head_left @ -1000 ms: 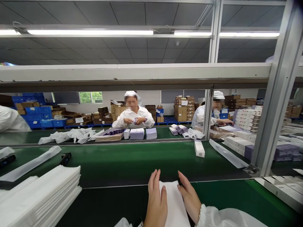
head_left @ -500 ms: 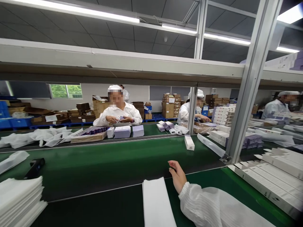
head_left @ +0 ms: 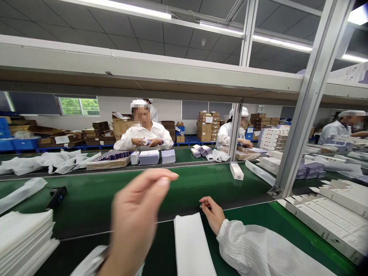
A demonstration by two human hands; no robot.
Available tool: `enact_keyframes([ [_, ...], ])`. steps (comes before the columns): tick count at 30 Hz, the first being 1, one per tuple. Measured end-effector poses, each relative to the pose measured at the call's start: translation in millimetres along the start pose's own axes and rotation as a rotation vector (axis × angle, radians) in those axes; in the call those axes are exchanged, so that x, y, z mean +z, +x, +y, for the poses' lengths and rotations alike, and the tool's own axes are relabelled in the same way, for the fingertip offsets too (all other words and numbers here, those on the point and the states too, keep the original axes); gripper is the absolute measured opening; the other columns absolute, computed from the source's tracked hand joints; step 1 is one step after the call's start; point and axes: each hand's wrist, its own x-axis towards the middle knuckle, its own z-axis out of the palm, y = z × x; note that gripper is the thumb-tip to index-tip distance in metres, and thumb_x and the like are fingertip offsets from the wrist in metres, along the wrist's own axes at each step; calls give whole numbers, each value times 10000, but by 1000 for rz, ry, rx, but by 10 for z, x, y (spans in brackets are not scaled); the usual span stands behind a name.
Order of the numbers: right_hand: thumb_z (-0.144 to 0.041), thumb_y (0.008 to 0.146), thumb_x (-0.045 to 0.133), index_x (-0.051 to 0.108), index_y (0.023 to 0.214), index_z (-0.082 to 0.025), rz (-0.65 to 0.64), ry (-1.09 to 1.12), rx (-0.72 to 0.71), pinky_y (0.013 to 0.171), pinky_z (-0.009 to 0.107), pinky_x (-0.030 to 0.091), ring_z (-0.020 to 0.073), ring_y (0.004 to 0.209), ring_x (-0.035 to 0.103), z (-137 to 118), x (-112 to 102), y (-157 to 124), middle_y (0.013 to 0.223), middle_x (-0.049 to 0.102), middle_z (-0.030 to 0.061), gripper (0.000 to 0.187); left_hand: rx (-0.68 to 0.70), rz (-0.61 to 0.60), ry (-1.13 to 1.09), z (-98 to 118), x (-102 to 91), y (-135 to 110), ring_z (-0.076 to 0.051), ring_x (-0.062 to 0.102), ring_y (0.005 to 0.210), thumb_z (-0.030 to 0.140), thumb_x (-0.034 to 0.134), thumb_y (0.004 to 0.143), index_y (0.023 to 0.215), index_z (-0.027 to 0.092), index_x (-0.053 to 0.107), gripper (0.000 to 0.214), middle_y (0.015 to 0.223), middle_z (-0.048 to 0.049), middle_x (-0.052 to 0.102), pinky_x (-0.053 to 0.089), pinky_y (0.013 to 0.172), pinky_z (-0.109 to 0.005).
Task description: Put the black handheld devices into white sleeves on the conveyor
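My left hand (head_left: 138,218) is raised close to the camera, blurred, with thumb and forefinger pinched together; nothing shows between them. Behind its wrist, low in the view, lies a whitish translucent piece (head_left: 92,262), partly hidden and dark in places. My right hand (head_left: 213,215) rests over the belt edge, fingers loosely bent, thumb slightly apart, holding nothing visible. Beside it, to the left, lies a long flat white sleeve (head_left: 192,243) on the dark green worktop. A thick stack of white sleeves (head_left: 25,241) stands at the lower left.
A green conveyor belt (head_left: 201,184) runs across, bearing a small white box (head_left: 236,171), a black device (head_left: 57,197) and a white sleeve. Long white cartons (head_left: 324,226) lie at the right. A metal post (head_left: 313,96) and shelf (head_left: 143,73) frame the view. Co-workers sit opposite.
My left hand has come up into view from below. My right hand has curled a little and shifted slightly left. The view has tilted a little.
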Motion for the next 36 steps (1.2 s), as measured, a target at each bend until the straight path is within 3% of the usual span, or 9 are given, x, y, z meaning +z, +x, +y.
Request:
enact_keyframes([
  [3, -272, 728, 413, 541, 823, -170, -86, -101, -8, 557, 246, 375, 127, 562, 480, -85, 6, -33, 585, 497, -8, 189, 12, -230, 91, -361, 375, -10, -172, 547, 808, 268, 447, 767, 794, 198, 597, 168, 856, -32, 604, 447, 716, -282],
  [5, -277, 727, 425, 550, 800, -169, -117, -121, -20, 537, 233, 358, 119, 546, 467, -132, 6, -44, 565, 482, -13, 181, -74, -318, 169, -676, 551, -134, -180, 541, 836, 273, 417, 777, 819, 206, 592, 192, 862, -40, 598, 434, 755, -306],
  [9, -272, 718, 448, 557, 785, -169, -146, -121, -25, 537, 222, 356, 110, 545, 464, -173, -2, -45, 568, 491, -14, 164, -155, -445, 232, -1047, 645, -325, -192, 498, 945, 261, 393, 769, 925, 219, 578, 246, 968, -46, 577, 379, 855, -337],
  [14, -262, 711, 468, 533, 876, -184, -175, -86, -58, 526, 212, 368, 99, 544, 453, -151, -18, -57, 603, 485, -20, 194, -227, -617, 269, -1048, 622, -308, -192, 504, 911, 271, 393, 747, 834, 217, 606, 236, 893, -27, 590, 364, 853, -344],
  [18, -260, 728, 447, 531, 898, -187, -170, -76, -84, 535, 217, 381, 109, 580, 480, -135, -21, -67, 639, 509, -5, 203, -227, -634, 285, -1036, 623, -316, -199, 480, 947, 290, 385, 750, 928, 220, 572, 267, 948, -35, 568, 353, 856, -344],
  [36, -227, 746, 421, 506, 953, -193, -178, -44, -94, 545, 217, 386, 110, 597, 482, -102, -10, -67, 653, 509, -3, 226, -184, -644, 274, -1059, 631, -325, -197, 486, 914, 283, 371, 761, 853, 234, 579, 233, 901, -24, 570, 338, 852, -343],
])
